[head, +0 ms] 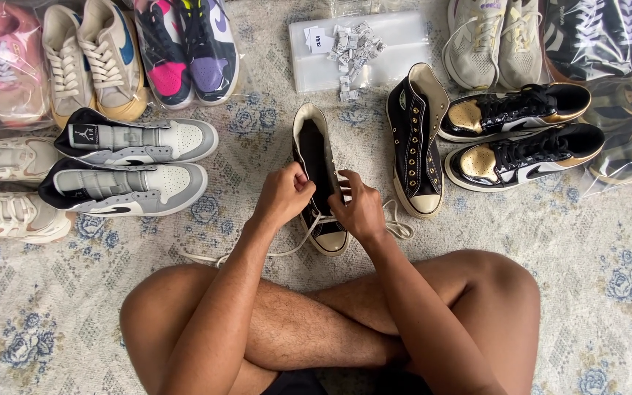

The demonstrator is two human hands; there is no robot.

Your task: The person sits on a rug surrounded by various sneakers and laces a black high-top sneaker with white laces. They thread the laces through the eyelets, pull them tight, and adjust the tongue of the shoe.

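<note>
Crossed bare legs (pixel 330 329) fill the bottom of the view, their lower part cut off by the frame. Just beyond them a black high-top shoe (pixel 319 179) stands on the patterned carpet (pixel 608 241), toe toward the person. Left hand (pixel 283 194) and right hand (pixel 360 208) meet over its front, each grip pinched narrow on the white lace (pixel 294 245), hiding the eyelets beneath. Its mate (pixel 417 139) lies just to the right. Grey-white sneakers (pixel 133 164) sit to the left; bagged shoes (pixel 627 128) at the right edge are blurred by plastic.
</note>
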